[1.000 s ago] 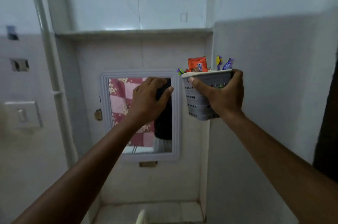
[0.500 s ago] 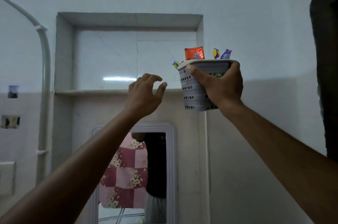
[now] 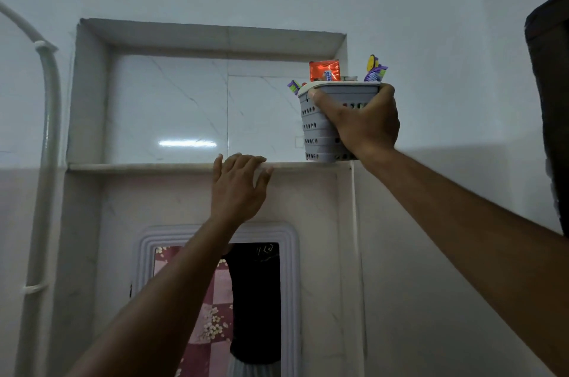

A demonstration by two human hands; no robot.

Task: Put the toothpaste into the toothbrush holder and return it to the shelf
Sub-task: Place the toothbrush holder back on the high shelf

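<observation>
The right hand (image 3: 363,124) is clamped round the grey toothbrush holder (image 3: 320,136), whose base sits at the right end of the shelf (image 3: 147,166). The orange toothpaste (image 3: 324,70) stands up out of its rim. The left hand (image 3: 238,189) rests, fingers spread, empty, on the shelf's front edge

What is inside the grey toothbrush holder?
Above the rim of the toothbrush holder show an orange toothpaste tube and coloured toothbrush heads. The wall and the right hand hide everything lower.
</observation>
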